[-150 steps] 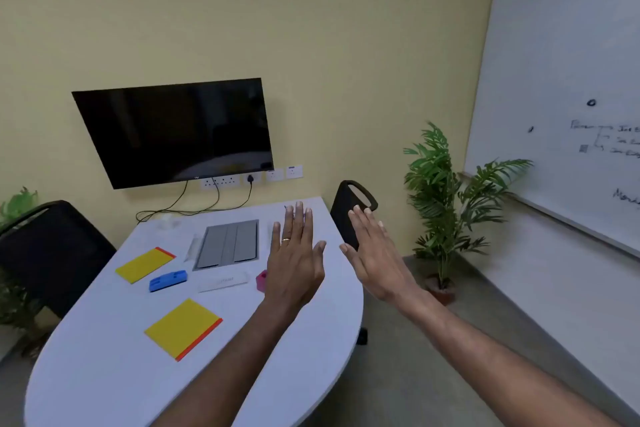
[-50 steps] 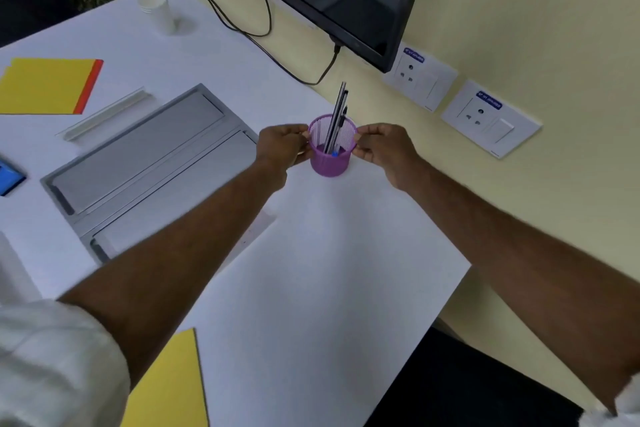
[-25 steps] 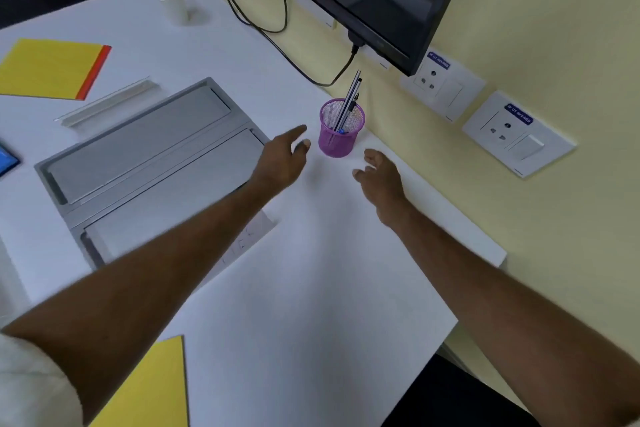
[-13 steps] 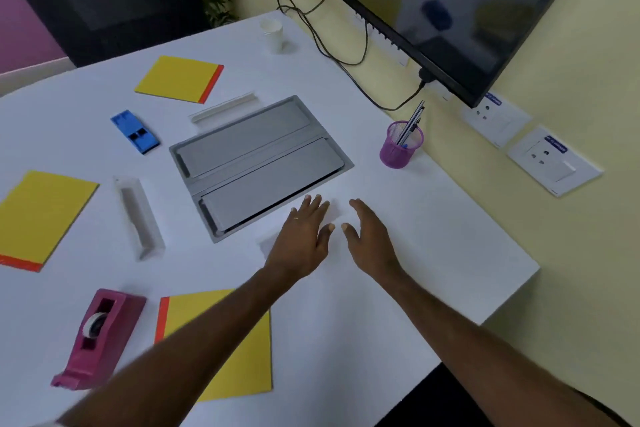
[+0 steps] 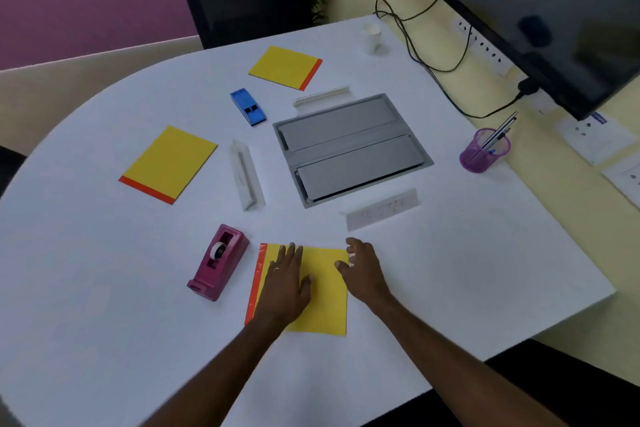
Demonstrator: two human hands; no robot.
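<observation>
A yellow pad with an orange edge (image 5: 325, 302) lies near the front of the white table (image 5: 104, 288). My left hand (image 5: 285, 282) rests flat on the pad's left half, fingers straight. At the pad's right edge is my right hand (image 5: 363, 274), its fingers loosely bent and its fingertips by the pad's upper right corner; whether it touches the pad I cannot tell. A purple mesh pen cup (image 5: 484, 150) with several pens stands at the right, far from both hands.
A magenta tape dispenser (image 5: 218, 262) sits left of the pad. Two more yellow pads (image 5: 169, 163) (image 5: 285, 66), a blue stapler (image 5: 248, 106), white name holders (image 5: 245, 174) (image 5: 381, 210), a grey cable hatch (image 5: 351, 147), a paper cup (image 5: 371, 38) and a wall monitor (image 5: 554, 21) are farther off.
Both hands let go of the purple pen cup near the wall and drew back across the table. They are now at the nearest yellow pad, the left one flat on it.
</observation>
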